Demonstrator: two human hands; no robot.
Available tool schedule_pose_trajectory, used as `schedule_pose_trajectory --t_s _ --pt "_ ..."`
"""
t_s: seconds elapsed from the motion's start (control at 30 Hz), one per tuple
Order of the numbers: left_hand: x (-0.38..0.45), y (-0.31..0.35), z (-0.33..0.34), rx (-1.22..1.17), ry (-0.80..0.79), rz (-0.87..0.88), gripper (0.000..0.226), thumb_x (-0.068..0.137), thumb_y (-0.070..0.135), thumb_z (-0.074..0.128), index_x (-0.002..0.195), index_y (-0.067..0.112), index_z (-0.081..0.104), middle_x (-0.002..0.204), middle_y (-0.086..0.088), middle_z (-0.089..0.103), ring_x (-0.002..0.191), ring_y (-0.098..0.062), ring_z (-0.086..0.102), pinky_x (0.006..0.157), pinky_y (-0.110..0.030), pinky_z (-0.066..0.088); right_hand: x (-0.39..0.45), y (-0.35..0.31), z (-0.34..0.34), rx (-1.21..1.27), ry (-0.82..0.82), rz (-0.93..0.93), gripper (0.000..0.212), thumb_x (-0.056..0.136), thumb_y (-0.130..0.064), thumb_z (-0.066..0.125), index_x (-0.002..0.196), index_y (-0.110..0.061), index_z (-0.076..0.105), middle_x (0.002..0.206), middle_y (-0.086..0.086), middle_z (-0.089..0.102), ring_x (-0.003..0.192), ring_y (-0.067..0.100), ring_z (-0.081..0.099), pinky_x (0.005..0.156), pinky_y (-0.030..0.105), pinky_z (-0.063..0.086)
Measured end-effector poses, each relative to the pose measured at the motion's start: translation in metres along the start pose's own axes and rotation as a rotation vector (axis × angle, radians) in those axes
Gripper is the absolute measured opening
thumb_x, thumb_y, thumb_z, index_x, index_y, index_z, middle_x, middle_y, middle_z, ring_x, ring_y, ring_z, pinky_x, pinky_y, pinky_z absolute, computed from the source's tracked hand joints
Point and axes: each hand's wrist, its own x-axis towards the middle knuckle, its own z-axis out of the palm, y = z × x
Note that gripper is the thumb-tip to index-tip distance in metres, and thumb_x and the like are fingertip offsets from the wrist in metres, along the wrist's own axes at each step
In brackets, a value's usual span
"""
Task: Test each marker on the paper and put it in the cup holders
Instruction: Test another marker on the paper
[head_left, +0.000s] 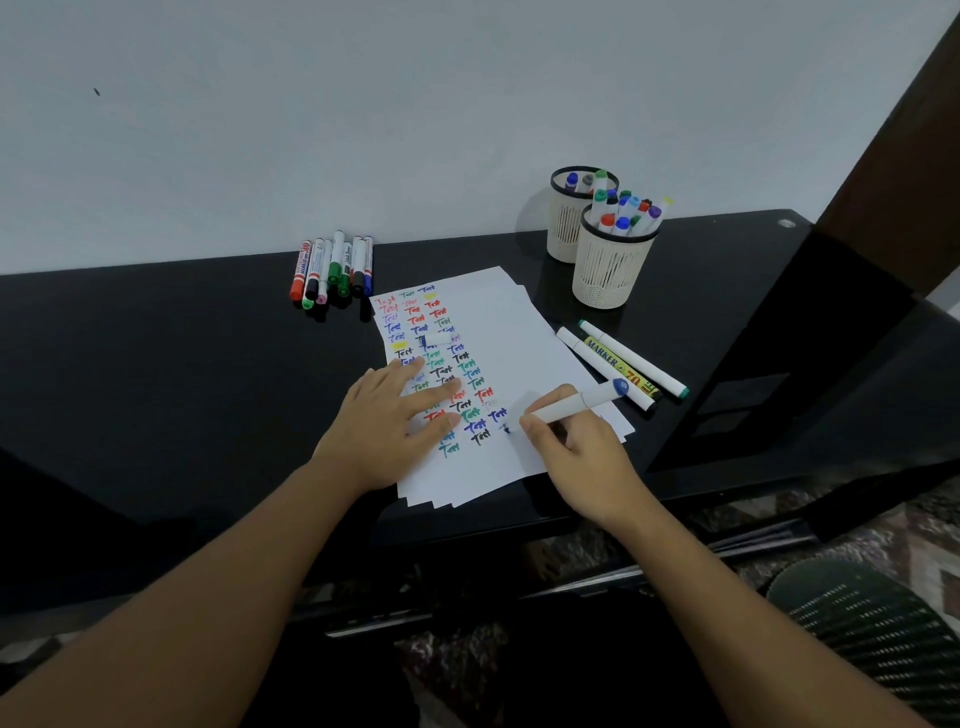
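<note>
A stack of white paper (524, 343) lies on the black desk, covered with rows of coloured "Test" words. My left hand (387, 421) presses flat on the sheet with straight fingers. My right hand (576, 447) grips a white marker with a blue end (576, 404), its tip touching the paper beside a small dark mark. A loose white cap (436, 340) rests on the paper higher up. Two cream cup holders, the near one (605, 275) and the far one (563, 228), stand at the back right, both holding several markers.
Several markers (332, 270) lie side by side at the back left by the wall. Three more markers (623, 364) lie right of the paper. The black desk (156, 353) ends at a dark upright panel (857, 312) on the right. A woven chair seat (872, 623) shows bottom right.
</note>
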Motion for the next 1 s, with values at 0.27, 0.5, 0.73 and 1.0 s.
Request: schedule_pose_trajectory --t_s 0.27,0.5,0.73,1.0 --pt "0.0009 -0.0019 0.0024 0.012 0.013 0.004 0.062 0.089 0.078 0.021 0.145 0.058 0.039 0.164 0.003 0.028 0.151 -0.018 0.018 0.124 -0.047 0.014 0.0013 0.0008 0.0021 -0.016 0.020 0.010 0.006 0.106 -0.038 0.052 0.101 -0.036 0.054 0.097 -0.013 0.067 0.089 0.017 0.065 0.087 0.042 0.054" --pt "0.0009 -0.0020 0.0011 0.015 -0.008 0.003 0.064 0.088 0.079 0.018 0.145 0.058 0.037 0.165 0.004 0.025 0.152 -0.017 0.015 0.124 -0.047 0.012 0.0014 -0.0003 -0.0001 -0.025 0.004 0.010 0.006 0.106 -0.036 0.052 0.101 -0.034 0.055 0.096 -0.011 0.067 0.088 0.011 0.063 0.082 0.034 0.053" --pt "0.0002 -0.0018 0.0015 0.008 0.011 0.011 0.065 0.088 0.079 0.019 0.145 0.057 0.039 0.164 0.002 0.027 0.152 -0.018 0.017 0.125 -0.047 0.011 0.0017 -0.0038 -0.0008 -0.017 0.041 0.023 0.014 0.107 -0.034 0.052 0.095 -0.040 0.051 0.094 -0.012 0.066 0.088 0.006 0.060 0.072 0.017 0.046" --pt "0.0011 -0.0012 0.0020 0.004 0.008 0.008 0.066 0.088 0.079 0.018 0.146 0.057 0.039 0.165 0.002 0.026 0.153 -0.018 0.016 0.125 -0.046 0.010 0.0001 -0.0042 -0.0025 -0.023 0.029 0.021 0.008 0.107 -0.034 0.052 0.099 -0.035 0.053 0.094 -0.009 0.066 0.088 0.013 0.062 0.078 0.029 0.049"
